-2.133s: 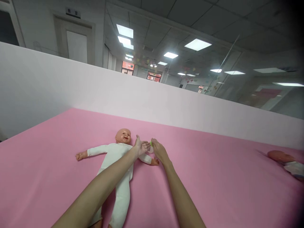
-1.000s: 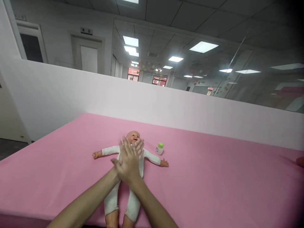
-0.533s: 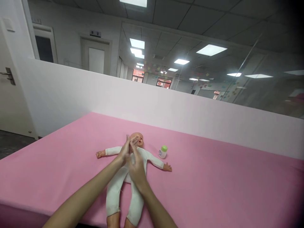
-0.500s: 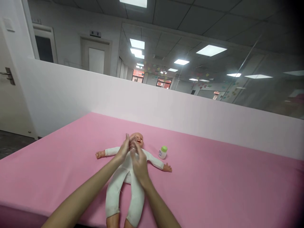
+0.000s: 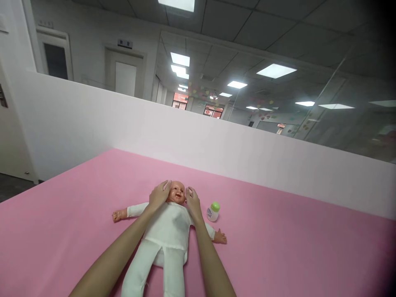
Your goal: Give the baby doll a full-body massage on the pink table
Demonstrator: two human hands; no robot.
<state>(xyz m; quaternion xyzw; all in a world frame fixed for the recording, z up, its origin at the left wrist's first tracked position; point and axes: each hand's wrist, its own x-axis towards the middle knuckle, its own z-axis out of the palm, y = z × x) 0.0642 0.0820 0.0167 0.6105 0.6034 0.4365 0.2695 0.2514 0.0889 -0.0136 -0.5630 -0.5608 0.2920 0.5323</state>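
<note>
Two bare hands rest on the head of the baby doll [image 5: 173, 214], which lies on its back near the middle of the pink padded table [image 5: 278, 251], its head pointing away from you, its legs toward you and its arms spread wide. Your left hand [image 5: 159, 195] is cupped against the side of the doll's head nearest the left of your view, its fingers [image 5: 164, 186] together and gently curved, not closed into a grip. Your right hand [image 5: 193, 203] touches the opposite side of the head, with its fingertips [image 5: 188, 191] at the temple and cheek, extended and lightly curved. Just beside your right wrist stands a small white bottle [image 5: 213, 213] with a green cap, upright on the table and clear of the doll's outstretched arm. Beyond the table's far edge runs a low white partition [image 5: 235, 169], with a glass wall [image 5: 328, 123] to the right and a white door [image 5: 125, 78] in the distance.
</note>
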